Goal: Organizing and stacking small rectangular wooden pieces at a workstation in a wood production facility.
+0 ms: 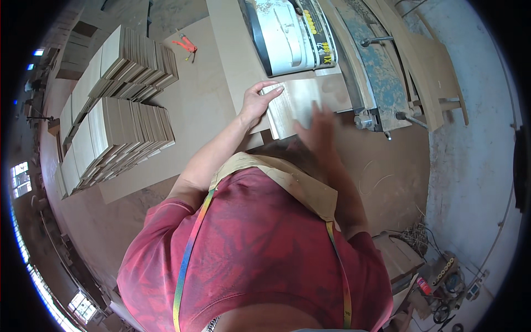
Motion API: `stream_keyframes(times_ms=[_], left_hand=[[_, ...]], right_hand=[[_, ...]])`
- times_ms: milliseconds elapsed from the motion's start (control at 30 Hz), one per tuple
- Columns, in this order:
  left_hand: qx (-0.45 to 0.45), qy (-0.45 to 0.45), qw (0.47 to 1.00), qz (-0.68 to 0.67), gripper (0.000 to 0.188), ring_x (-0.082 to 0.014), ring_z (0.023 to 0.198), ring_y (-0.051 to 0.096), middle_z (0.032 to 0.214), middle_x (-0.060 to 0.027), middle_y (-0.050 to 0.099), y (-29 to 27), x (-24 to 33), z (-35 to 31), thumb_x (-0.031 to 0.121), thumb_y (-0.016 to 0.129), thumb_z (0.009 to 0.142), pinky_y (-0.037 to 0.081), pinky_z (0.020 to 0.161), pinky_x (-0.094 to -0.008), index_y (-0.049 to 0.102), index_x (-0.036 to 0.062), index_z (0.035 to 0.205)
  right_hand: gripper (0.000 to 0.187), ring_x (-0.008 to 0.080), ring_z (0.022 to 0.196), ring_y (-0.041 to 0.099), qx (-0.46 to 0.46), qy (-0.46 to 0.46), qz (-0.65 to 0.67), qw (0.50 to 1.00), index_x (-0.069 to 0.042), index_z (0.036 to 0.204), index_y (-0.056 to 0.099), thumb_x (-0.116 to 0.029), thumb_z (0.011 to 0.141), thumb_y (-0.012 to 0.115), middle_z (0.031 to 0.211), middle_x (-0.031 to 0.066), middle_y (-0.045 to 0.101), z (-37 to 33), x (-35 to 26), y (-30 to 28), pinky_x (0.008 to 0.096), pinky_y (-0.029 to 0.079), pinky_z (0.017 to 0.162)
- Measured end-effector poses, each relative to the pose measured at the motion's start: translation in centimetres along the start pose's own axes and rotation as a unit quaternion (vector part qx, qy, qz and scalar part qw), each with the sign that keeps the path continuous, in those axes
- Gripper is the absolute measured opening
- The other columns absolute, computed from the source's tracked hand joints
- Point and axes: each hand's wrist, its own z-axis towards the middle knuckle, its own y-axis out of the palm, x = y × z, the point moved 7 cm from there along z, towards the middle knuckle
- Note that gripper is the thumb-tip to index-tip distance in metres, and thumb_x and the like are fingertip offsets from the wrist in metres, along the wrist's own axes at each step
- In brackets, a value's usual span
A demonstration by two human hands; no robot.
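A small stack of thin pale wooden boards [287,113] lies in front of me, below the white machine. My left hand [258,105] grips its left far corner, thumb on top and fingers around the edge. Over the stack's near right side hovers my right hand [316,130], smeared by motion, so its fingers are unclear. Whether it touches the boards I cannot tell. The white and black machine housing [287,39] sits just beyond the stack, and a flat brownish plate [336,91] shows to the right of the boards.
Tall piles of wooden boards [130,124] stand on a sheet at the left. Red-handled pliers [187,44] lie beyond them. On the right are a worn blue machine bed [381,72] with metal levers and a long wooden plank [426,72]. Tangled cables [453,279] lie at lower right.
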Motion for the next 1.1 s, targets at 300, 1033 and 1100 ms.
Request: stream_keyframes(times_ms=[300,1033,1100], left_hand=[[-0.111,-0.041,0.991,-0.068,0.038,-0.0174,0.094,0.075,0.115,-0.0129,0.077,-0.5,1.0,0.0,0.003,0.080,0.099,0.064,0.083,-0.0276,0.071,0.0001,0.136],[-0.014,-0.005,1.000,0.008,0.029,-0.0149,0.090,0.071,0.108,-0.0109,0.077,-0.7,0.2,0.2,0.007,0.084,0.098,0.061,0.082,-0.0257,0.077,0.0000,0.125],[-0.018,-0.003,1.000,0.015,0.029,-0.0147,0.089,0.071,0.108,-0.0109,0.077,-0.5,0.5,0.2,0.007,0.084,0.098,0.061,0.083,-0.0256,0.077,0.0001,0.125]], right_hand=[[0.060,0.0463,0.118,0.060,0.093,-0.028,-0.121,0.988,0.007,0.136,0.061,-0.030,0.092,0.079,0.136,0.0258,0.061,2.3,8.3,1.9,0.0514,0.055,0.100],[0.061,0.0483,0.106,0.065,-0.001,-0.014,0.058,0.998,0.005,0.129,0.064,-0.029,0.085,0.087,0.130,0.0295,0.065,2.2,-1.0,-0.9,0.0529,0.055,0.095],[0.061,0.0485,0.107,0.065,-0.005,-0.019,0.083,0.996,0.006,0.129,0.063,-0.028,0.084,0.086,0.130,0.0300,0.064,2.6,-2.5,-0.1,0.0533,0.055,0.096]])
